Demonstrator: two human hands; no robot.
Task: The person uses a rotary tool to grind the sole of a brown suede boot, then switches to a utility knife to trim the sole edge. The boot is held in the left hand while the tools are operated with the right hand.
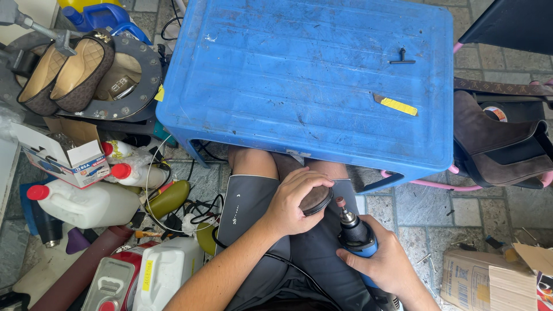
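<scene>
Fingers of left hand (294,198) clamp a dark heel piece (316,200) over the lap, right hand (385,266) grips rotary tool (357,233) w/ bit just beside it, so a slip could nick fingertips.

- blue table (311,75): moulded plastic, scuffed, scratched, dull sheen
- rotary tool (358,236) below the table: bright metal collet, matt black and blue plastic body
- round pad (315,200) beside it: dark, matt, rubbery look
- boot (495,144) right of the table: brown suede, napped
- carton (484,276) under the boot: plain cardboard
</scene>
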